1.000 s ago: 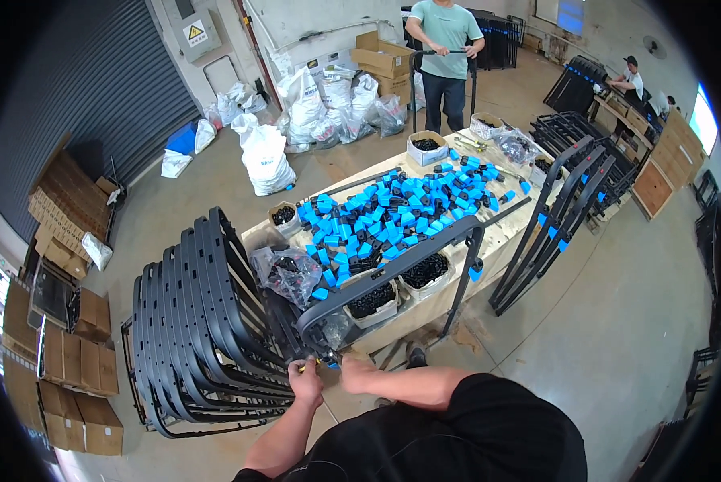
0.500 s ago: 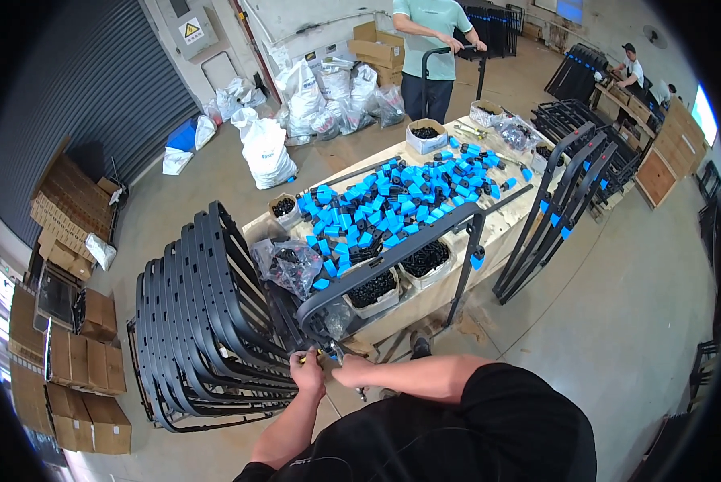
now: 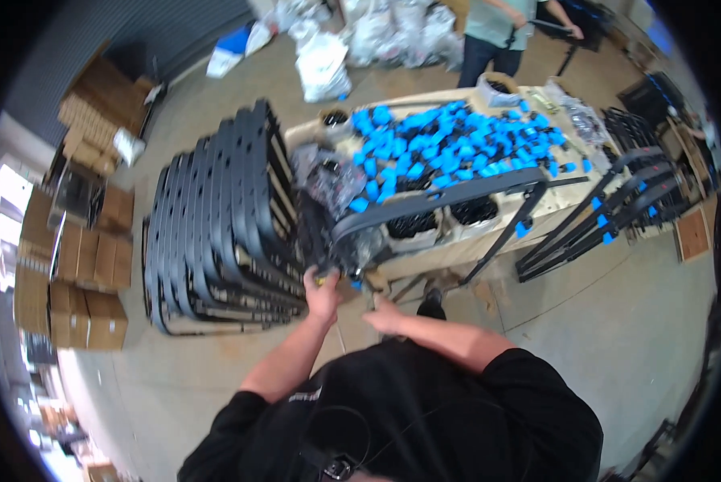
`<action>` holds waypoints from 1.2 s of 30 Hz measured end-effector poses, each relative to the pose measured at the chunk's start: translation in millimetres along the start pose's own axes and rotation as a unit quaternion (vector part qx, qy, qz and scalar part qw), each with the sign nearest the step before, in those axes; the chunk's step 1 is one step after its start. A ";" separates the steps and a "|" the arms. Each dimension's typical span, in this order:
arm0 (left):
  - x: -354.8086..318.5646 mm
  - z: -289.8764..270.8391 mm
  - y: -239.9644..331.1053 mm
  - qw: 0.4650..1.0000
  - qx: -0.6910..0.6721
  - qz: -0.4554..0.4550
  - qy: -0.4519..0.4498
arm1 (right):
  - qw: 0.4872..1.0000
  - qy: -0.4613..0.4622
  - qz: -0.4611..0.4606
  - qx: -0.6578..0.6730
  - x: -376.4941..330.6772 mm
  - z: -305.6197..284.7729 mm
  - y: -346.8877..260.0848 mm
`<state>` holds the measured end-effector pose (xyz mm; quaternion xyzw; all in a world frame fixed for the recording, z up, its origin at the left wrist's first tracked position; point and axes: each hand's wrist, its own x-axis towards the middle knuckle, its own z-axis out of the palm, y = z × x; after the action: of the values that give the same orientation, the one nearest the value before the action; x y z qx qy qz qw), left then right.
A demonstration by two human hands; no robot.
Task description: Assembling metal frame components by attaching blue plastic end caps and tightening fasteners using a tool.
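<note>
Concrete floor [image 3: 618, 345] spreads around a wooden table [image 3: 568, 195] in the head view, with white sacks [image 3: 323, 71] behind it and cardboard boxes [image 3: 79, 265] off to the left. Loose blue caps [image 3: 457, 145] lie heaped on the tabletop, and a co-worker [image 3: 489, 36] grips a dark bar beyond the far edge. A bent black frame [image 3: 449, 194] stands along the near side, in front of open tubs of small black parts; its left bend comes down near both hands, and a blue cap [image 3: 524, 230] sits on its right leg. Just left of it, more black frames stand in a tight stack [image 3: 216, 185]. The left hand [image 3: 322, 297] has its fingers curled round a small yellow item [image 3: 322, 281] — too blurred to name. The right hand [image 3: 385, 316] is partly closed beside it, apart; whether it holds anything, I cannot tell. Work seems centred on fitting that lower left end — the next move likely calls for a steady left grip and careful lining-up by the right.
</note>
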<state>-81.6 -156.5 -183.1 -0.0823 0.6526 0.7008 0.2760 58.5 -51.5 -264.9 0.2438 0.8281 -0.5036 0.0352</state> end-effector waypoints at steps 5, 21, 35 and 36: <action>-16.5 -23.5 -49.3 0.973 0.225 0.027 0.034 | 0.982 -0.100 0.128 0.097 -0.1 -26.2 -38.6; 16.1 -22.6 -86.5 0.951 0.264 0.158 0.032 | 0.956 0.006 0.144 0.257 5.4 -20.1 -32.5; -12.4 -62.4 -60.8 0.967 0.248 0.049 0.003 | 0.954 0.148 0.178 0.191 -85.8 -155.2 25.3; -22.5 -62.6 -62.4 0.947 0.313 0.077 -0.021 | 0.970 0.167 0.137 0.114 -91.1 -156.9 54.4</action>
<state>-47.4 -223.1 -235.1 0.0732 0.8374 0.4821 0.2470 191.8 68.9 -204.8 0.4376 0.7184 -0.5371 -0.0627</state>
